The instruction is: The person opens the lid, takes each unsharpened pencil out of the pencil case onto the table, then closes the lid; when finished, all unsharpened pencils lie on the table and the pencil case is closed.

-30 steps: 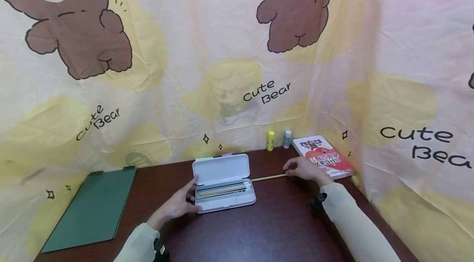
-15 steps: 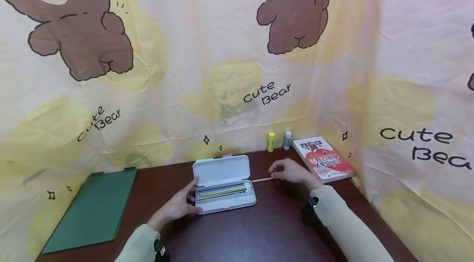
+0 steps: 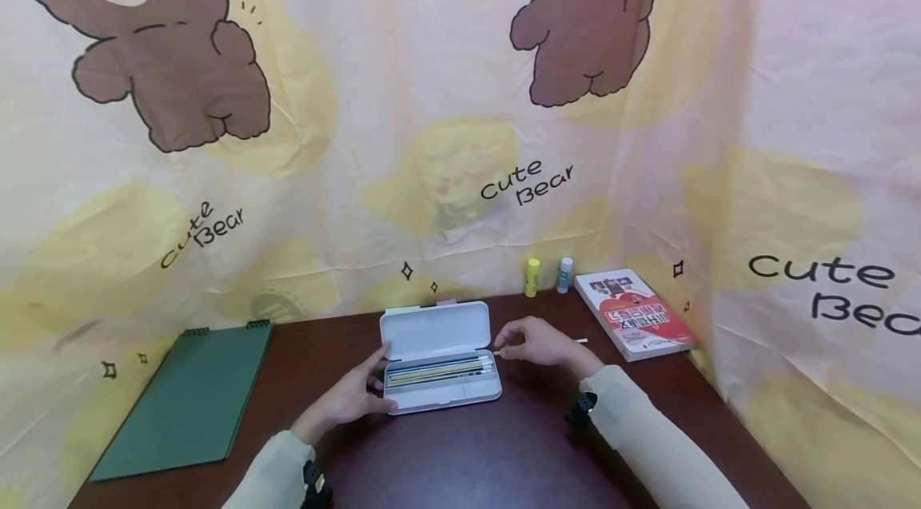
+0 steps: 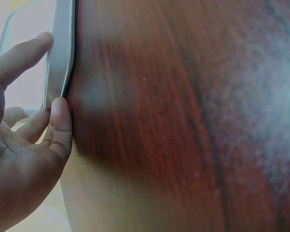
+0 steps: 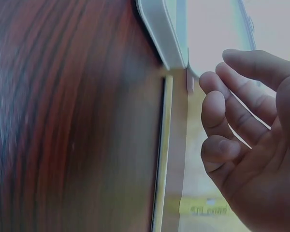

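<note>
A white pencil case [image 3: 442, 399] lies open on the table, its lid [image 3: 434, 332] tipped back and several pencils [image 3: 439, 371] lying inside. My left hand [image 3: 350, 395] grips the case's left end, one finger up at the lid and the thumb at the front corner. In the left wrist view the fingertips [image 4: 62, 108] reach the case's wall. Right of the case, a single yellowish pencil [image 5: 160, 179] lies on the table, one end close to the case. My right hand [image 3: 538, 343] is over it, fingers loosely bent and nothing between them in the right wrist view.
A green spiral sketchpad [image 3: 183, 405] lies at the left. Along the back stand a yellow glue stick [image 3: 532, 279] and a white-capped blue one [image 3: 564, 276]. A red and white book [image 3: 635, 313] lies back right. A bear-print curtain [image 3: 446, 93] hangs behind the table.
My right hand has moved left along the pencil to beside the case, uncovering the pencil's pale right end. The left hand stays on the case. The head view has shifted slightly.
</note>
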`<action>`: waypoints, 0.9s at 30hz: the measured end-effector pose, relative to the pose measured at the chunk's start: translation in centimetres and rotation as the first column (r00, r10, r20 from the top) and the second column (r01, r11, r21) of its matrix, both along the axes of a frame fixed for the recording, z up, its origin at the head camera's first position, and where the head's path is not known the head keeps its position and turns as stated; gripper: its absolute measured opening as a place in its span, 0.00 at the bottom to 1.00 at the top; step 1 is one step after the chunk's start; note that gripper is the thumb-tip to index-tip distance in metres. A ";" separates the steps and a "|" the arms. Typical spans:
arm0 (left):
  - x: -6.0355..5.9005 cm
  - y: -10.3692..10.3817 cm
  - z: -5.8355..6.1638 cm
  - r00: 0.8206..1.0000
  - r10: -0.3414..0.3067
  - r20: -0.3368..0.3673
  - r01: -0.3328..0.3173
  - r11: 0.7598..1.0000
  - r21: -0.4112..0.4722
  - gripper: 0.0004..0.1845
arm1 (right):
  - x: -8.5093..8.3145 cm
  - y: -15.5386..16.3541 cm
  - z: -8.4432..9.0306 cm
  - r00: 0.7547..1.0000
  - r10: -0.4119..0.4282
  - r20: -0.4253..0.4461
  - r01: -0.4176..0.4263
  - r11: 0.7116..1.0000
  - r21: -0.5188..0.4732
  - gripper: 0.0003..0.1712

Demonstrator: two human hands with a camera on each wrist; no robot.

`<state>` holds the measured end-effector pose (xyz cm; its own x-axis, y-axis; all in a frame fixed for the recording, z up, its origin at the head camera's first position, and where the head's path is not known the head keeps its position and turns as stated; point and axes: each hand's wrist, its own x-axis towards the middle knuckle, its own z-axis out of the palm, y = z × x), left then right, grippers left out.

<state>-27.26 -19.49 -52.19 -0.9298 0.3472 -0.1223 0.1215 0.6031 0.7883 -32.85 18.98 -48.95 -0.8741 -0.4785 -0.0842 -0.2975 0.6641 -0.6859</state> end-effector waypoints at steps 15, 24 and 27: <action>0.0 0.2 0.2 1.000 0.008 0.013 -0.008 1.000 0.007 0.60 | 0.3 -2.9 -1.0 0.984 0.153 -0.093 -0.145 0.985 0.090 0.10; -0.3 0.1 -0.3 1.000 -0.008 0.007 0.008 1.000 0.005 0.60 | 0.4 -4.0 -1.0 0.985 0.158 -0.061 -0.151 0.982 0.114 0.09; -0.4 0.1 -0.2 1.000 -0.004 0.012 0.004 1.000 0.018 0.60 | 0.5 -4.2 -1.0 0.984 0.173 -0.044 -0.167 0.979 0.114 0.09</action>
<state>-27.64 -19.38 -52.38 -0.9268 0.3534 -0.1270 0.1147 0.5884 0.8004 -32.39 14.74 -49.91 -0.7851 -0.6113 -0.0997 -0.4467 0.6704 -0.5924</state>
